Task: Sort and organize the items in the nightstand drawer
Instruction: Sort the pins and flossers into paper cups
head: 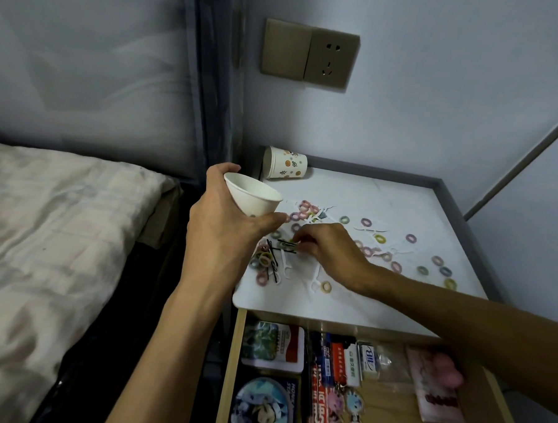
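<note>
My left hand (220, 221) grips a white paper cup (251, 197), tilted above the left edge of the white nightstand top (401, 201). My right hand (329, 251) reaches over the top and pinches black bobby pins (287, 244) with its fingertips. More bobby pins (273, 262) lie beside a pile of small coloured hair ties (262, 259). Several other hair ties (379, 239) and white floss picks (314, 282) are scattered across the top. Below, the wooden drawer (231, 364) stands pulled out.
A second patterned paper cup (285, 163) lies on its side at the back left corner. The drawer holds a card tin (273, 347), a round badge (262, 407), lighters (347, 360), keychain figures (346, 405) and a pink packet (436, 391). A bed (60, 232) lies left; a wall socket (331, 58) is above.
</note>
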